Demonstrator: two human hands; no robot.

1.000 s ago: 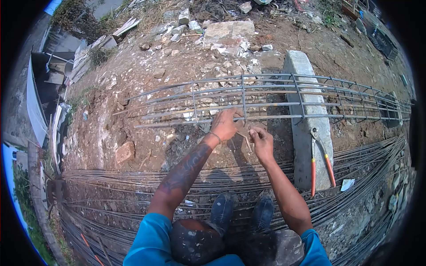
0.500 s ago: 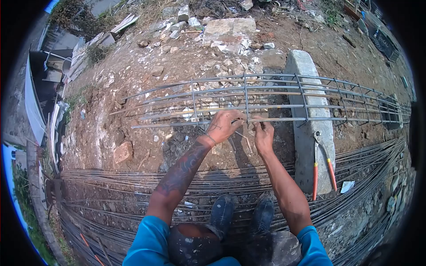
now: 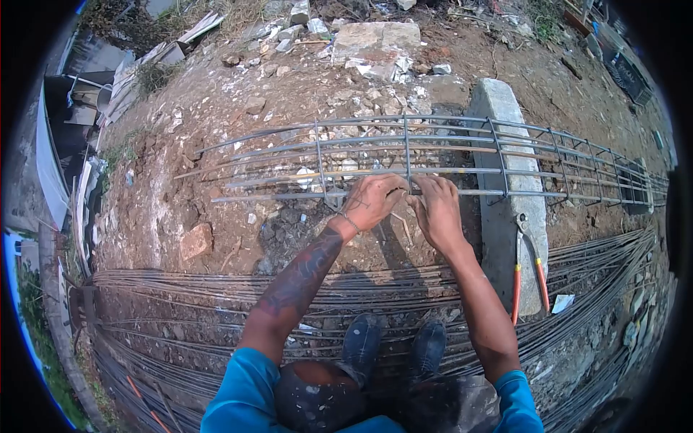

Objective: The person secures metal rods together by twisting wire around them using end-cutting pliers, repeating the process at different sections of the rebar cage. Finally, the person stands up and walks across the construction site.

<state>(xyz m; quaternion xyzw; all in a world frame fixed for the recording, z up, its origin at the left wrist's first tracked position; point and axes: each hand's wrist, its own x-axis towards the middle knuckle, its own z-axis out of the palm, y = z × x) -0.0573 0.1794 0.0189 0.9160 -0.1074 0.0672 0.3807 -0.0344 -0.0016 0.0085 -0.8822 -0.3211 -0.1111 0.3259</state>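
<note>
A long cage of steel rebar [image 3: 267, 180] with square stirrups [image 3: 406, 148] lies crosswise before me. My left hand [image 3: 369, 203] is closed over its nearest bar, left of a stirrup. Just right of that stirrup, my right hand [image 3: 437, 209] curls over the same bar, thumb toward the joint. The fingertips of both hands nearly meet where bar and stirrup cross; any tie wire there is hidden by the fingers. Pliers with red-orange handles [image 3: 517, 280] rest on the concrete block [image 3: 498, 245] to the right, jaws pointing away from me.
The concrete block props up the cage, and a second support [image 3: 635, 185] stands farther right. Bundles of loose rods [image 3: 180, 286] run across the ground at my boots [image 3: 361, 346]. Rubble and a broken slab [image 3: 377, 37] lie beyond the cage; a brick [image 3: 196, 242] sits at left.
My right hand has moved up and over the near bar from a pinch just below it. My left hand has shifted slightly right, staying on the bar. The view has shifted slightly.
</note>
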